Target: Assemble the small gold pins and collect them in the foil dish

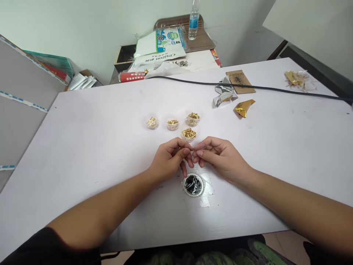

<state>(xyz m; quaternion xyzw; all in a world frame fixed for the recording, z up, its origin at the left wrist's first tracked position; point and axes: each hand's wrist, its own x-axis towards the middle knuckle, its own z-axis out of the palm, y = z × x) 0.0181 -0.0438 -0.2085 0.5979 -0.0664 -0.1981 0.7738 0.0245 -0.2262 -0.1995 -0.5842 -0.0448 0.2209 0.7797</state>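
My left hand (176,156) and my right hand (211,154) meet fingertip to fingertip above the white table (110,147). Both are closed in a pinch, thumb against fingers; whatever lies between the tips is too small to make out. Just beyond them stands a clear cup (189,134) heaped with small gold metal pins. Another cup of gold pins (193,118) sits right behind it. To the left are a smaller cup of gold pins (173,124) and a cup of paler pins (152,123). Below my hands, a round hole (193,185) with a pale rim shows dark, shiny material inside.
A black cable (187,82) runs across the back of the table. Silver foil packets (224,97), a gold foil piece (244,108), a brown card (241,81) and a clear plastic bag (300,80) lie at the back right. A water bottle (193,24) stands behind the table.
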